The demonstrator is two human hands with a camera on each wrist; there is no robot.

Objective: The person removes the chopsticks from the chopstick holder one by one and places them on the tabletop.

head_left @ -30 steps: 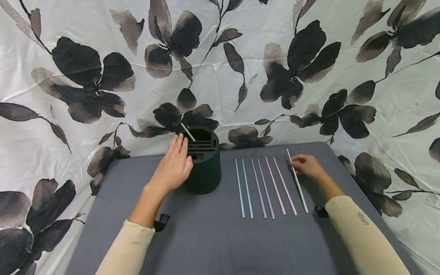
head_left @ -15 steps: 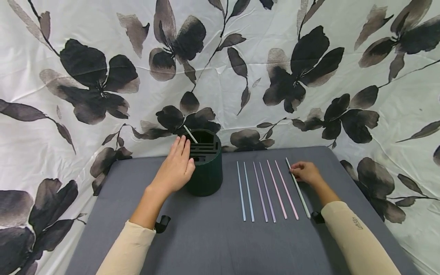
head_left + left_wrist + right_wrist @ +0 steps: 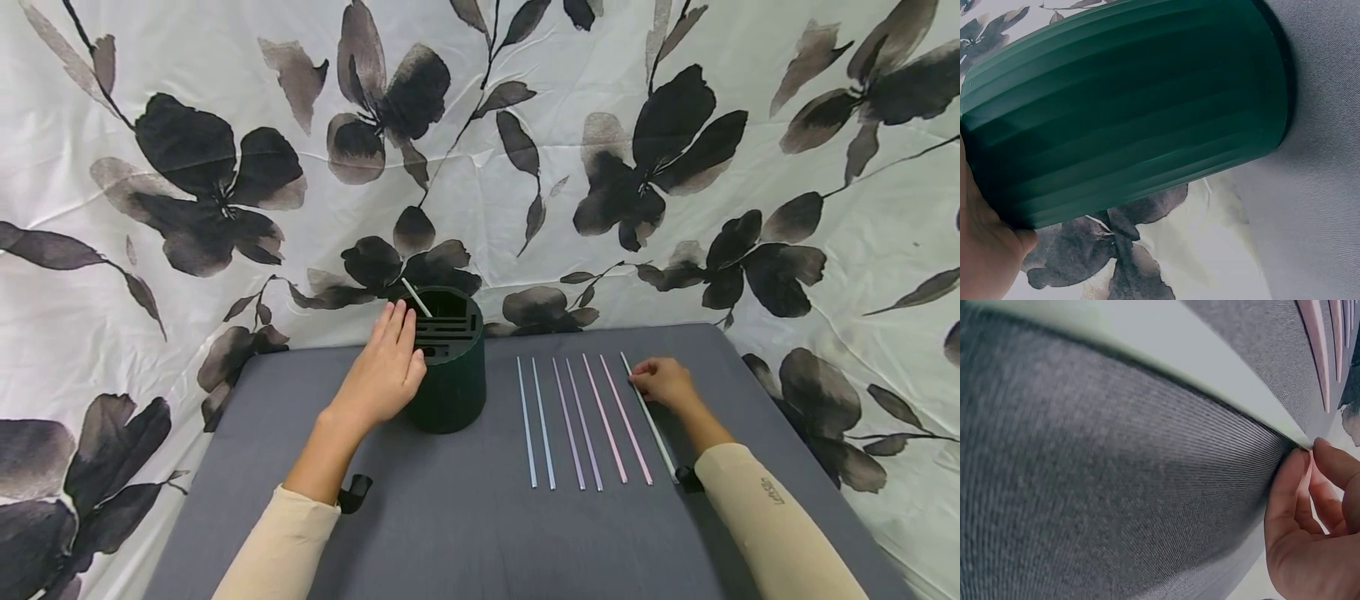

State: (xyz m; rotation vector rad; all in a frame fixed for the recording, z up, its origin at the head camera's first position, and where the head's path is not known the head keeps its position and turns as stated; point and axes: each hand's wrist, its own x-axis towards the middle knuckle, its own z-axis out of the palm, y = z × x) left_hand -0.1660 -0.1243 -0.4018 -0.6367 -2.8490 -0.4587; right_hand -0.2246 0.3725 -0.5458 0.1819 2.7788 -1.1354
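Observation:
A dark green ribbed cylindrical pencil holder (image 3: 448, 392), with slots and openings in its top, stands at the back of the table. My left hand (image 3: 381, 367) rests on its left upper side with fingers straight; in the left wrist view the thumb (image 3: 1019, 240) lies by the rim. A pale stick (image 3: 416, 297) leans out of the holder's rear opening. On the right, my right hand (image 3: 663, 383) pinches a pale green stick (image 3: 651, 423) near its far end, between thumb and fingertips. That stick lies along the tabletop, seen large in the right wrist view (image 3: 1210, 359).
Left of the pale green stick lie two pink sticks (image 3: 604, 419), two purple sticks (image 3: 568, 423) and two blue sticks (image 3: 527, 422), roughly parallel. The grey table (image 3: 480, 542) ends at a white floral cloth (image 3: 525, 275) behind.
My right hand has drawn the pale green stick nearer to me and closer to the pink ones, its far end now about level with theirs. The left hand stays on the holder.

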